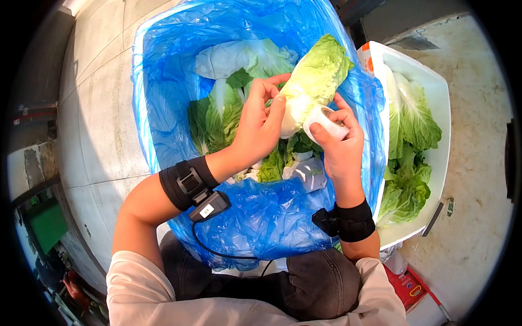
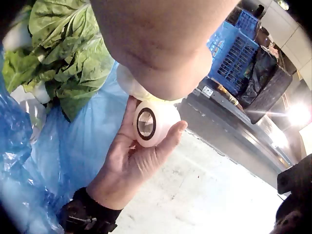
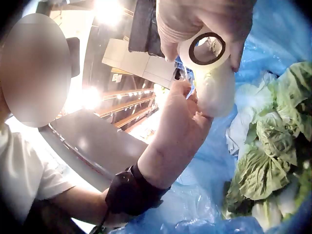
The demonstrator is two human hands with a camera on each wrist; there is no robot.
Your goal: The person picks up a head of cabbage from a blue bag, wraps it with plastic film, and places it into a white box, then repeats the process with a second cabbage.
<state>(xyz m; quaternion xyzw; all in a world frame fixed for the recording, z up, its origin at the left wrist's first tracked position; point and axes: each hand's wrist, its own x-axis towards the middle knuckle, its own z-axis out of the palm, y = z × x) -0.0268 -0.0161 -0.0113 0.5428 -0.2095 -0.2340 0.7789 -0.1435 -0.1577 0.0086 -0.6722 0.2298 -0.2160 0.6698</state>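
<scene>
A pale green cabbage (image 1: 318,73) is held up above the blue-lined container, its leafy end pointing away and its white base nearer the body. The left hand (image 1: 260,122) grips its left side with bent fingers and thumb; the exact fingertip contact is partly hidden. On the other side, the right hand (image 1: 343,146) holds a white roll of tape (image 1: 325,124) against the cabbage base, thumb on the near side. In the left wrist view the roll (image 2: 155,124) sits between the right hand's (image 2: 131,163) thumb and fingers. The right wrist view shows the roll (image 3: 207,48) touching the white base (image 3: 214,92).
Leafy cabbages (image 1: 217,114) lie inside the container lined with blue plastic (image 1: 266,209). To its right stands a white foam box (image 1: 443,130) with more cabbages (image 1: 416,117). A red item (image 1: 403,285) lies at lower right. Blue crates (image 2: 231,53) stand in the background.
</scene>
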